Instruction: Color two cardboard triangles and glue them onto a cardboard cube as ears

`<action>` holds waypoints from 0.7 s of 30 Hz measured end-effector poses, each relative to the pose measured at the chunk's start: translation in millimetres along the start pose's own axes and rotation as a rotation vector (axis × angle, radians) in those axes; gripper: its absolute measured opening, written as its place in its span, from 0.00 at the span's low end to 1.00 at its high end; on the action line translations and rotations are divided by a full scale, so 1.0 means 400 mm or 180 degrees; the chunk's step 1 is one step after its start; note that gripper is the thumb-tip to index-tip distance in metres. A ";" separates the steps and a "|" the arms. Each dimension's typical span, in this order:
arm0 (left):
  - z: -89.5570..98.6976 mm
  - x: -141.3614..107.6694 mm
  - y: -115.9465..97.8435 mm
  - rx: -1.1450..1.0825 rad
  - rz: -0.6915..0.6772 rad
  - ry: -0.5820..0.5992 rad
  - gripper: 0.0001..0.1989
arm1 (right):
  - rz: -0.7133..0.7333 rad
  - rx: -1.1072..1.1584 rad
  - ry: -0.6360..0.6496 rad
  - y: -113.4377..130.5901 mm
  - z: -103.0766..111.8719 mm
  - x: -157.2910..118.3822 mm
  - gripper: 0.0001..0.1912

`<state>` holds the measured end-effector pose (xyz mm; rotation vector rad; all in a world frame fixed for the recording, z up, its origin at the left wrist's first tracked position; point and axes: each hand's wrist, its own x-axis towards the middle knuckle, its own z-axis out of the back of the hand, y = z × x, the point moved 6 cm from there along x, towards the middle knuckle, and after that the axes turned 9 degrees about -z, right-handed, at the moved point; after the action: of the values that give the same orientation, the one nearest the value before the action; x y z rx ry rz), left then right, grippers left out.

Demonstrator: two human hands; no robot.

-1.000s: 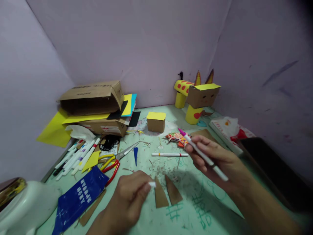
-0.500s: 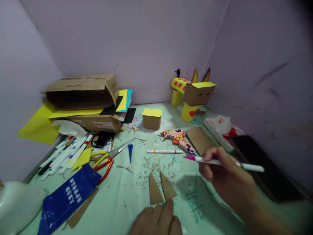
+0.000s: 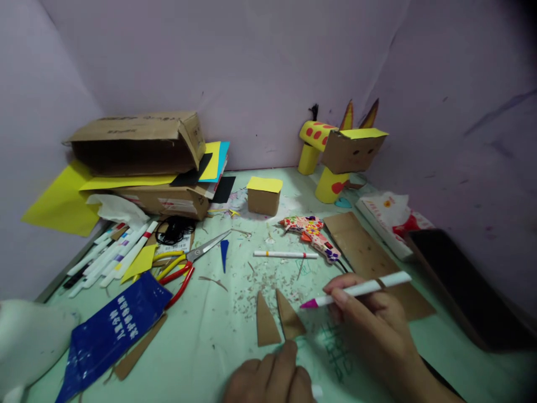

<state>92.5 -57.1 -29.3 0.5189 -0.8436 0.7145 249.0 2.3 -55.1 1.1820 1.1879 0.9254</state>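
Observation:
My right hand (image 3: 369, 319) holds a white marker (image 3: 369, 286) in a pen grip. Its magenta tip points left, just right of the right one of two pointed cardboard pieces (image 3: 289, 316). The other cardboard piece (image 3: 267, 323) lies beside it on the table. At the bottom, my left hand (image 3: 268, 378) is closed, fingers curled, with a fingertip by the right piece's base. A small white end (image 3: 317, 390) sticks out beside that hand; the rest is hidden.
Scissors (image 3: 193, 254), a blue packet (image 3: 117, 336) and several markers (image 3: 113, 257) lie left. A small yellow-topped box (image 3: 263, 202) and a cardboard animal (image 3: 350, 152) stand behind. A patterned glue gun (image 3: 310, 229), cardboard strip (image 3: 369, 246) and dark phone-like slab (image 3: 465, 285) are right.
My right hand has moved left and down, bringing the magenta tip close to the right cardboard piece. The marker now slants up to the right. My left hand has barely moved.

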 end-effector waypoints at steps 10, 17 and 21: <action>-0.014 -0.017 -0.025 0.0091 -0.0643 0.0933 0.12 | 0.1042 -0.0317 -0.0466 0.017 0.010 -0.008 0.11; -0.015 -0.015 -0.023 0.0045 -0.0777 0.1404 0.06 | 0.1236 -0.0742 0.0387 0.000 -0.059 0.000 0.05; -0.020 -0.014 -0.020 0.0013 -0.0656 0.1470 0.06 | 0.1247 -0.0843 0.0683 -0.007 -0.080 0.001 0.06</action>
<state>99.5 -59.1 -39.5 0.4139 -0.3513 0.6124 217.4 7.9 -57.0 1.1376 0.9751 1.4887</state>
